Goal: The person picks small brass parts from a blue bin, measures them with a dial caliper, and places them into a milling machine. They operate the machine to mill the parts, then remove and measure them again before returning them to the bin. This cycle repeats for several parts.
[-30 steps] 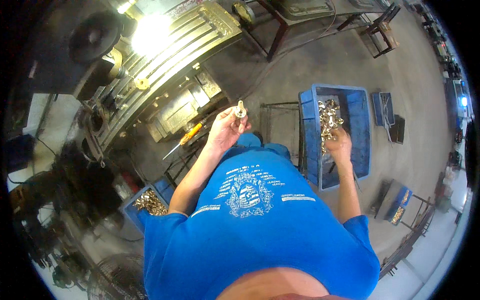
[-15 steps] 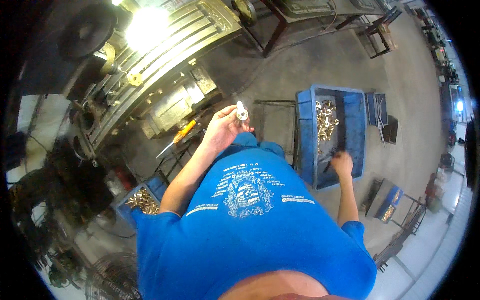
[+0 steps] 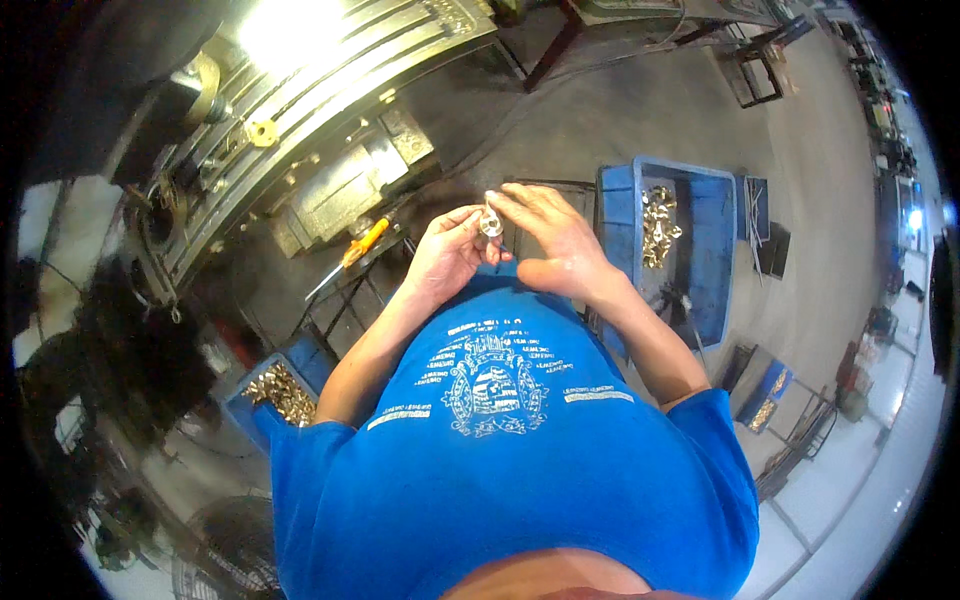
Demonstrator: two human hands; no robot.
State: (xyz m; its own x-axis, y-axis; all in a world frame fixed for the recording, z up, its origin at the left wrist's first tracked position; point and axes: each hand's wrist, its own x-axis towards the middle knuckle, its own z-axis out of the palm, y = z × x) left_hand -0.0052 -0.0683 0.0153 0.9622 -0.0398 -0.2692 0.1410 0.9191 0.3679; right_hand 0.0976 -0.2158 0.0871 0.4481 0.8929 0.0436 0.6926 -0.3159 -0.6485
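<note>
Both hands up in front of the chest, meeting over a small shiny metal part. Left hand has its grip closed on the part, fingers pinching it from the left side. Right hand sits just beside it, fingers spread fairly open and curved, fingertips touching or nearly touching the part; cannot tell if it really grips anything. Part held in the air above a dark metal frame, not resting on anything. Blue bin just right of the right hand, with a pile of brass-coloured pieces in its upper half. Second blue bin with more brass pieces low left, by the left elbow. Orange-handled tool lies left of the left hand, near the grey machine. Person wears a blue shirt.
</note>
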